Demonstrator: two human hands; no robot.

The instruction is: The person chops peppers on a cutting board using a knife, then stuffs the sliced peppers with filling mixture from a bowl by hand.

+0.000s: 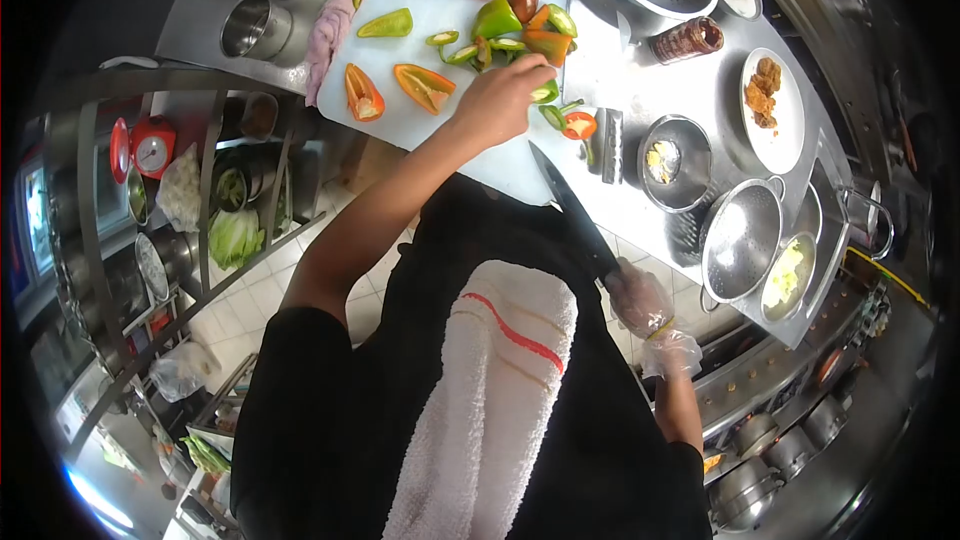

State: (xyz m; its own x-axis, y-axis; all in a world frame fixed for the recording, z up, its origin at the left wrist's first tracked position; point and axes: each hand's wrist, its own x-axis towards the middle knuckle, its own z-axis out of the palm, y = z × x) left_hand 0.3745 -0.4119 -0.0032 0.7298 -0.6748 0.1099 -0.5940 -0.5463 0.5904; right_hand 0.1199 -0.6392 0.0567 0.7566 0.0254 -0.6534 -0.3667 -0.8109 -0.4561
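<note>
The green pepper piece (545, 92) sits on the board (490, 172), at your left hand (503, 102), its grip unclear; your gloved right hand (640, 302) is clamped around the knife (572, 202); other peppers lie already cut; the orange half (425, 88) retains pale ribs.

The knife's (570, 198) handle end is covered by the right hand (640, 300). At upper middle, a green pepper piece (545, 92) is partly hidden by the left hand (508, 95). The cutting board (370, 58) is cut off by the top edge. On the red scale (153, 153) at left, the figures are too small to be read.
</note>
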